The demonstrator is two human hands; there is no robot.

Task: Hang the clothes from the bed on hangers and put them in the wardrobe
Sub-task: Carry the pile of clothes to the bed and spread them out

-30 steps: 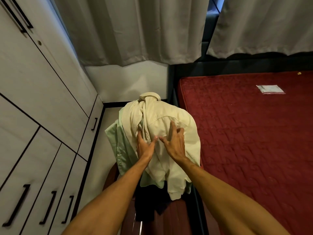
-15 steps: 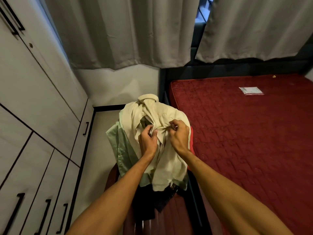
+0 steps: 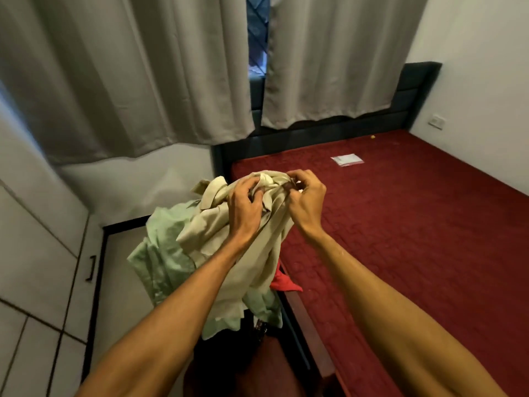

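Observation:
A cream shirt (image 3: 257, 247) hangs bunched in mid-air at the centre of the view. My left hand (image 3: 244, 206) grips its upper folds. My right hand (image 3: 305, 200) pinches the fabric at its top right. Under it a pale green shirt (image 3: 163, 253) droops to the left, with a dark garment (image 3: 226, 351) below and a red cloth (image 3: 283, 283) at the bed's edge. The red bed (image 3: 400, 239) fills the right side. White wardrobe doors (image 3: 37, 239) with a black handle line the left. No hanger shows.
Grey curtains (image 3: 143, 81) hang across the back wall with a gap at the window. A dark headboard (image 3: 412, 93) stands behind the bed. A small white packet (image 3: 347, 159) lies on the mattress. A narrow floor strip (image 3: 120, 282) runs between wardrobe and bed.
Both hands went from lying flat on the cream shirt to gripping it, and they have lifted it higher. The view has tilted up and turned right.

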